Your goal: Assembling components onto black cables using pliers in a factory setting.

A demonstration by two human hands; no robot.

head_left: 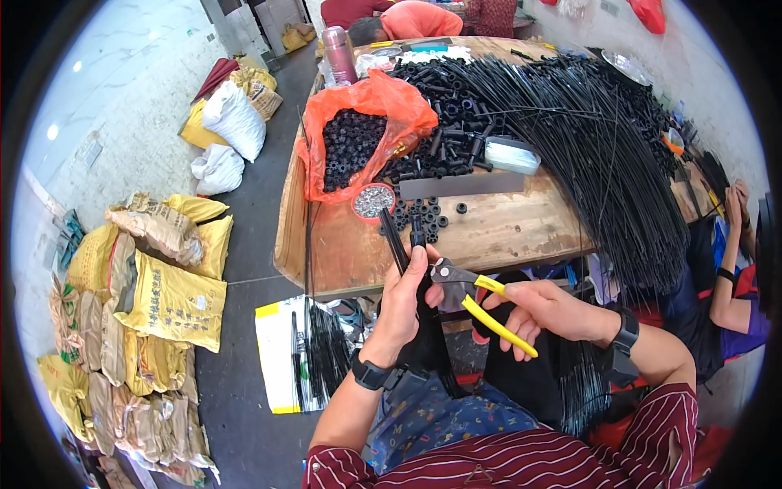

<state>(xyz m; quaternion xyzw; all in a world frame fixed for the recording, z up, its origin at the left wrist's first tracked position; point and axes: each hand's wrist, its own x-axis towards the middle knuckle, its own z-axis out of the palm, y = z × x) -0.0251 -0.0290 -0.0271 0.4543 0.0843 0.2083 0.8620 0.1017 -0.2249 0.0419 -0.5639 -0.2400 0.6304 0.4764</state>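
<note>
My left hand (pixel 399 306) is closed around dark parts held upright: a slim black rod (pixel 393 238) and a black tube with a ribbed fitting (pixel 418 232) at its top. My right hand (pixel 554 314) grips cutting pliers with yellow handles (pixel 498 328). The pliers' dark head touches or nearly touches the held parts beside my left thumb; whether the jaws are on anything cannot be seen. Just beyond my left hand, a small red-rimmed bowl (pixel 374 201) of tiny metal pieces stands on the table. Several loose black ring-shaped caps (pixel 440 222) lie beside it.
On the wooden table (pixel 521 228) are a red plastic bag (pixel 407 106) of black caps, a metal ruler-like strip (pixel 462 186), a clear box (pixel 513 155) and a large heap of black rods (pixel 586 147). Filled sacks (pixel 179 297) stand left. Other people sit at the far and right sides.
</note>
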